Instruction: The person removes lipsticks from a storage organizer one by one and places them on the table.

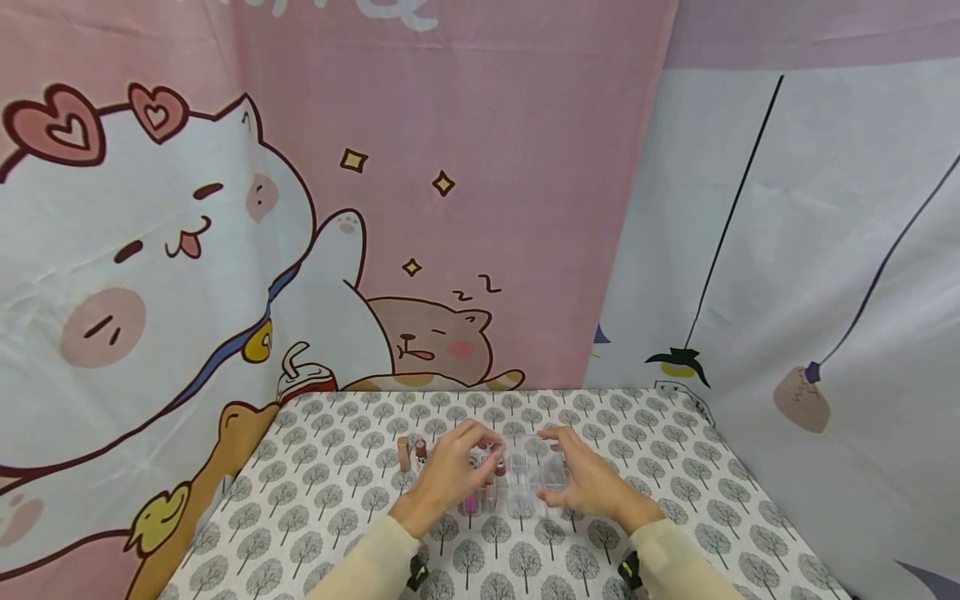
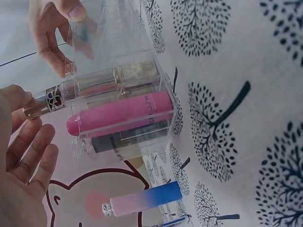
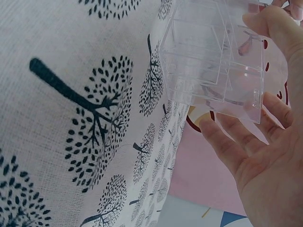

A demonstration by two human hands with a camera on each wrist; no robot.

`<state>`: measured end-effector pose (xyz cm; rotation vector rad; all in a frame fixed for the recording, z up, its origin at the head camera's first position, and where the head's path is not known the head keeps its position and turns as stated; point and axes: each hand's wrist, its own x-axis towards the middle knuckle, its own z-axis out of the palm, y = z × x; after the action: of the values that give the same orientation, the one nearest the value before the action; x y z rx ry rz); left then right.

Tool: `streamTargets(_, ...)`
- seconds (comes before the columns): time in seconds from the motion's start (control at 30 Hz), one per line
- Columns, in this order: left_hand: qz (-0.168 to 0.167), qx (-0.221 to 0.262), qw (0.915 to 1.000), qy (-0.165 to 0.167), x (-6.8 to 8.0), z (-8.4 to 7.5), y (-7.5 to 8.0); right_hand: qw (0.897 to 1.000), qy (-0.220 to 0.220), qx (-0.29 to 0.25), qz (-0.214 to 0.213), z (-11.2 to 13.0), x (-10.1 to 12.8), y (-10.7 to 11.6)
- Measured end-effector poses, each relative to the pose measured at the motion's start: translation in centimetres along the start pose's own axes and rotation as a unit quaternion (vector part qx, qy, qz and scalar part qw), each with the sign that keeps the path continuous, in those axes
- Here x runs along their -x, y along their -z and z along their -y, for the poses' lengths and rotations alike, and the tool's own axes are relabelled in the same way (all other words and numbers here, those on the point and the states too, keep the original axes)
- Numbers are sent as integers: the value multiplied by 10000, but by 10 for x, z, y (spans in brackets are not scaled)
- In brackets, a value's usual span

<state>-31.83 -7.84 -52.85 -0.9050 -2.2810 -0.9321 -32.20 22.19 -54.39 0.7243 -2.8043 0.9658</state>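
Observation:
A clear plastic cosmetics organizer point(image 1: 519, 502) with several compartments stands on the table between both hands. My left hand point(image 1: 452, 468) pinches the shiny rose-gold cap of a lip gloss tube point(image 2: 94, 86), whose lower part is within a compartment in the left wrist view. Beside that tube a bright pink blush stick point(image 2: 120, 113) leans in the organizer, with a dark tube point(image 2: 120, 139) next to it. My right hand point(image 1: 588, 482) holds the organizer's right end, thumb on the near side and fingers on the far side. Compartments at that end look bare in the right wrist view.
Left of the organizer stand a tan tube point(image 1: 404, 454) and a reddish-brown capped lipstick point(image 1: 421, 450). A pink-to-blue lipstick point(image 2: 144, 198) stands outside the organizer. The tablecloth point(image 1: 525, 567) has a tree print; a cartoon curtain point(image 1: 525, 208) hangs behind the table.

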Motion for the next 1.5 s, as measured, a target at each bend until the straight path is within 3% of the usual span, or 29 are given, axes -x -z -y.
streamTargets(0.7,-298,-24,9995,-122,0,0,12,10000,56,52,6,-1,0,0)
streamTargets(1.07,-460,315,9979,-325,-1,4,17,10000,7,75,38,-2,-2,0)
streamTargets(1.5,-550,231,9975,-368,2,6,22,10000,51,21,68,-3,0,0)
